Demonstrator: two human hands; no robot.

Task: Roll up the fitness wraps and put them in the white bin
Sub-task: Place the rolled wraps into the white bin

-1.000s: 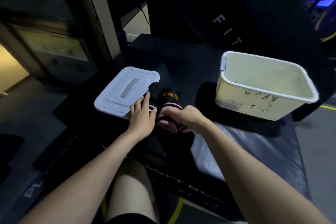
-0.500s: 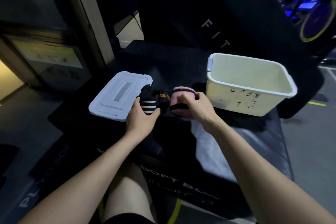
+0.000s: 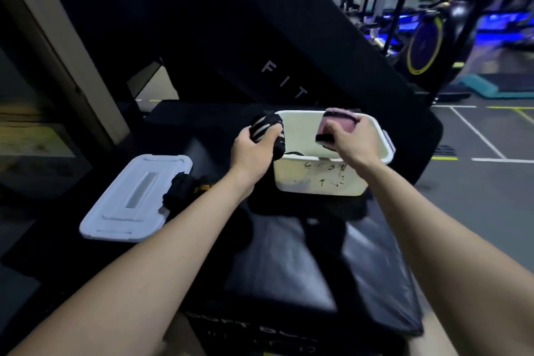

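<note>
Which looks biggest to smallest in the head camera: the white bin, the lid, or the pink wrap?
1. White bin and lid: they look alike, so unsure.
2. Pink wrap: clearly smallest.

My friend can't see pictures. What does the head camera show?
Two hands hold rolled wraps over a white bin: the left hand grips a black striped wrap, the right hand a pink wrap. Another black wrap lies beside the bin's lid.

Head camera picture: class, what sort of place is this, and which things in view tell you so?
Most likely a gym. An exercise bike with a yellow-rimmed wheel stands behind, the white bin sits on a padded black box, and the hands hold rolled fitness wraps.
</note>
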